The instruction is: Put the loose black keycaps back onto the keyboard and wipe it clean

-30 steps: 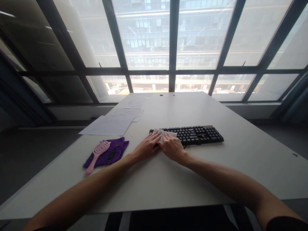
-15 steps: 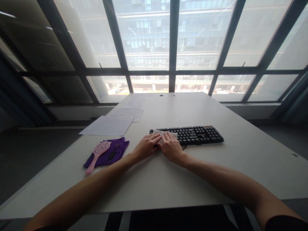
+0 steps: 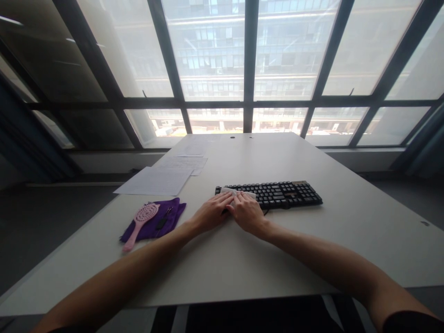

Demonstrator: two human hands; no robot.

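Note:
A black keyboard (image 3: pixel 280 194) lies across the white table, its left end under my hands. A white tissue (image 3: pixel 227 190) is spread over the keys at that end, its edges showing past my fingertips. My left hand (image 3: pixel 212 212) presses on the tissue from the left, fingers together and bent over it. Close against it, my right hand (image 3: pixel 249 213) has its fingers closed on the tissue too, the fingertips of both hands almost meeting. The keys beneath the tissue are hidden.
Left of my arms, a pink hairbrush (image 3: pixel 141 222) and a small dark object (image 3: pixel 161 223) lie on a folded purple cloth (image 3: pixel 175 213). Sheets of paper (image 3: pixel 156 181) are spread along the table's left edge. Large windows (image 3: pixel 215 55) stand beyond the far end.
Hardly anything differs: my fingers have shifted very slightly on the tissue. The keyboard, cloth and hairbrush stay where they were.

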